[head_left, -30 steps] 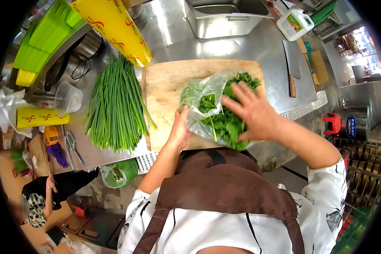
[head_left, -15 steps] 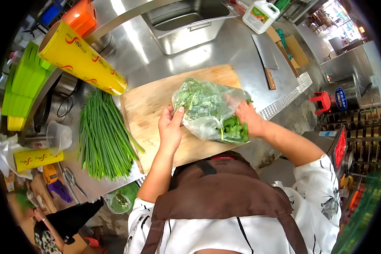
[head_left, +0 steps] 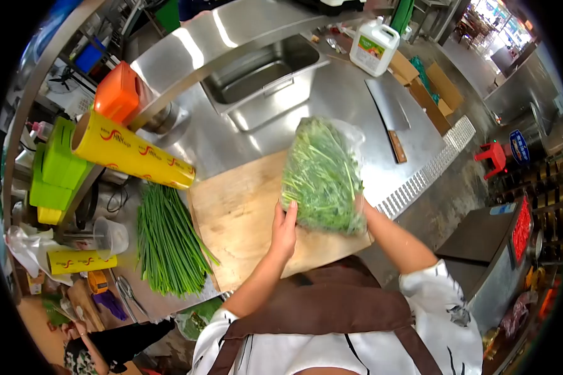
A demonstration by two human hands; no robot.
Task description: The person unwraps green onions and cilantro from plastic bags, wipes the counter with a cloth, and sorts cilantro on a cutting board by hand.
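Note:
A clear plastic bag of leafy greens (head_left: 322,178) is held upright over the wooden cutting board (head_left: 231,209). My left hand (head_left: 285,230) grips its lower left side, with the thumb in front. My right hand (head_left: 364,209) holds the lower right side, and most of its fingers are hidden by the bag. To the left of the board lies a thick bunch of long green chives (head_left: 172,240). A cleaver (head_left: 389,119) with a wooden handle rests on the steel counter, right of the bag.
A steel basin (head_left: 263,75) stands at the back, with a white jug (head_left: 374,47) to its right. A big yellow roll (head_left: 134,150) leans in from the left above the chives. Scissors (head_left: 128,294) lie at the lower left, near another person's arm (head_left: 94,353).
The bag has turned from lying on the board to standing upright, and moved slightly right. My right hand has left the bag's opening and now holds its side.

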